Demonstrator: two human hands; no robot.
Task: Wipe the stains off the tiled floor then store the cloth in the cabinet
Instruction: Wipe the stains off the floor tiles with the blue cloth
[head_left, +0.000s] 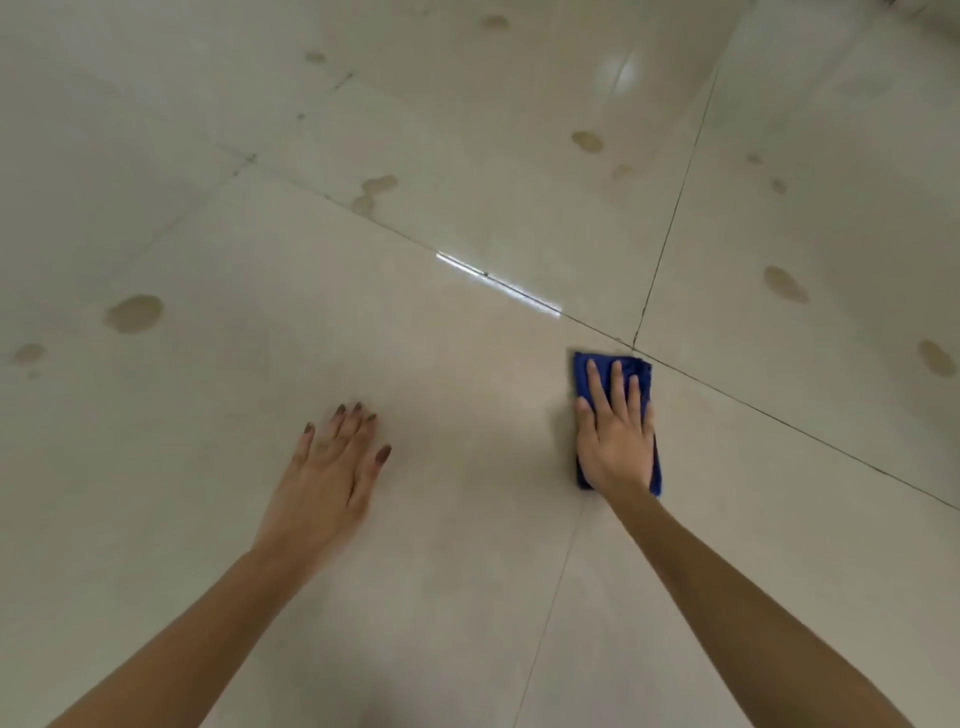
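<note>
Under the flat right hand (615, 441), the blue cloth (581, 376) is half hidden; the blurred left hand (332, 467) is spread open.

indoor room, glossy stained tiled floor (467, 467)

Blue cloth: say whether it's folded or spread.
Folded: the blue cloth is a compact, narrow pad, barely wider than the right hand pressing flat on it.

Two hands (327, 467) (615, 436), one cloth (583, 373) — dozen-odd stains (134, 313)
</note>
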